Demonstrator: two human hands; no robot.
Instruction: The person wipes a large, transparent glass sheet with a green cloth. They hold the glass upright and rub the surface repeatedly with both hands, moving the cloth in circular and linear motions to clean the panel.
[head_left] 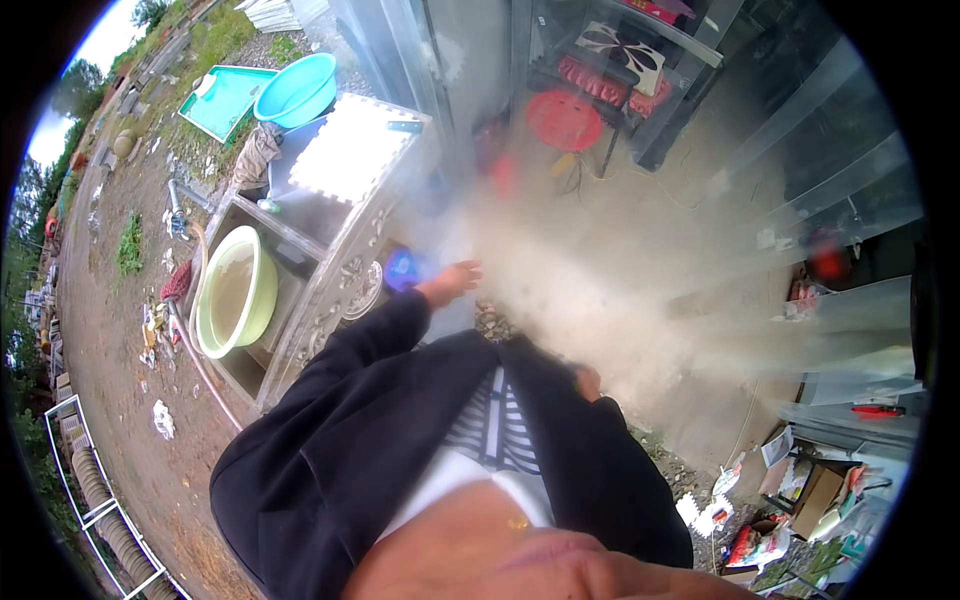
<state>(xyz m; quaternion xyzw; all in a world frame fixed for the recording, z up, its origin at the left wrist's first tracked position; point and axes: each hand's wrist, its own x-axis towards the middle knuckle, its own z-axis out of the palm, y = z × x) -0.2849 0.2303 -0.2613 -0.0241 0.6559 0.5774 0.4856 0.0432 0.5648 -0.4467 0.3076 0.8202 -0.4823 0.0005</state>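
My left hand (452,283) reaches forward from a dark sleeve, fingers stretched out and nothing seen in them. It is close to a hazy, see-through plastic curtain (440,70) at a doorway. Beside its wrist is a blue object (403,268) whose kind I cannot make out. My right hand (588,382) hangs low by my body and is mostly covered by the sleeve; its fingers cannot be made out.
Left stands a metal sink (290,233) with a pale green basin (268,290) of murky water. Behind it are a blue basin (297,90) and a turquoise tray (225,103). Through the doorway shows a red round stool (565,121). Cardboard boxes (818,498) lie lower right.
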